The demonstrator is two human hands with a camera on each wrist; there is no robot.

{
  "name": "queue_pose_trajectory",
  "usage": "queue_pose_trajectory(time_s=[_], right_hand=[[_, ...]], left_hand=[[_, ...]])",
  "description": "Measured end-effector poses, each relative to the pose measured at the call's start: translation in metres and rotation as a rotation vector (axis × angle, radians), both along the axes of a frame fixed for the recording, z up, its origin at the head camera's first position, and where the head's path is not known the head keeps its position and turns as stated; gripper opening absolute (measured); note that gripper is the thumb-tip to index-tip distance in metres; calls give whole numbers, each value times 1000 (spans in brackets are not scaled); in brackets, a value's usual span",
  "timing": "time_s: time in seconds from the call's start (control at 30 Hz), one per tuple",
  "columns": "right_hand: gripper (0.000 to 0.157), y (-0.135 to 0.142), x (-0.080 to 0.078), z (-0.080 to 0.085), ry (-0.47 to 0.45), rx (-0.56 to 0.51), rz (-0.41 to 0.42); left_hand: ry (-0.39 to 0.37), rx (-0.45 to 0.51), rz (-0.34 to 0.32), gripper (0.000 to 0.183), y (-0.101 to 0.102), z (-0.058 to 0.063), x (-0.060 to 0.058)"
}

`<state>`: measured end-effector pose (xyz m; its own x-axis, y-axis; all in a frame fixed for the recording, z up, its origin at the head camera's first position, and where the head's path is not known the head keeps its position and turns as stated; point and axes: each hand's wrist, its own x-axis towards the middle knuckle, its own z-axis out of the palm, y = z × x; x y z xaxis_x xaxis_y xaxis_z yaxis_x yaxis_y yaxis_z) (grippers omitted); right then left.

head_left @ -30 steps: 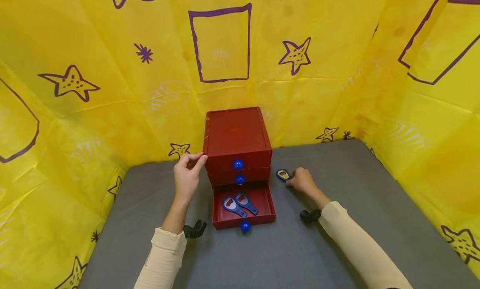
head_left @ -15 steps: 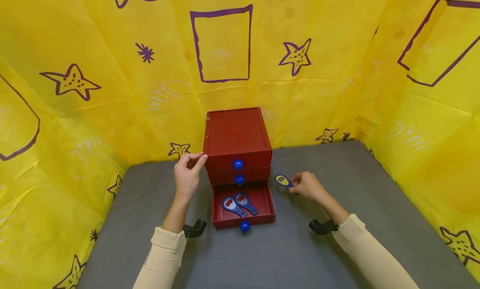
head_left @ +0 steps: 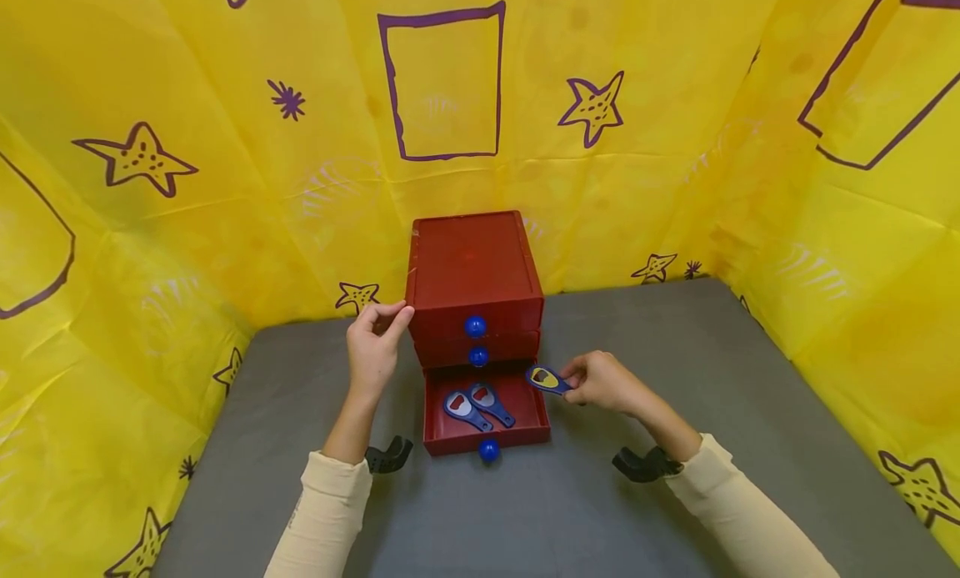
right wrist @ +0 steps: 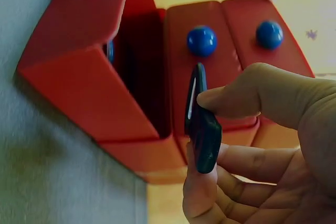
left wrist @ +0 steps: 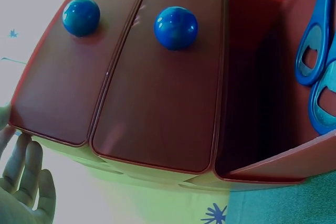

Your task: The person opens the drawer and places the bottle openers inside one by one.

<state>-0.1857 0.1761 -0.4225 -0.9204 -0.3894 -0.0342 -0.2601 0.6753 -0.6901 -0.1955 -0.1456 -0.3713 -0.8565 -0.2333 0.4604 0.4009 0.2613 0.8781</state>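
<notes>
A red drawer cabinet with blue ball knobs stands on the table, its bottom drawer pulled out. Two blue bottle openers, a left one and a right one, lie side by side in that drawer. My left hand holds the cabinet's top left front corner between thumb and fingers. Between the thumb and fingers of my right hand is a blue bottle opener with a yellow face, pinched by its handle. Its head hangs over the drawer's right wall. The right wrist view shows this opener edge-on.
The upper knob and middle knob sit on two closed drawers. Yellow cloth with purple drawings hangs behind and at both sides. A grey cover lies over the table.
My right hand has lifted the yellow-faced bottle opener off the table and carried it left and nearer to the open drawer. My left hand has stayed at the cabinet's corner.
</notes>
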Motion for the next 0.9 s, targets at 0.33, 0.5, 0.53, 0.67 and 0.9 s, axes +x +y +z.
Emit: queue_pose_trajectory(time_s=[0.33,0.5,0.53,0.67,0.9], right_hand=[[25,-34,1,-4,118,141,24],[26,-53,1,-6,151,227,15],[26,-57,0,-6,149,237,12],[23,-69,-1,-9,161,283,6],[19,-82,1,-16,243,339,9]], left_hand=[[12,10,-4,21,0,0,0],[-8,6,3,21,0,1,0],[-12,5,4,21,0,1,0],[-25,4,7,22,0,1,1],[-27,2,7,22,0,0,0]])
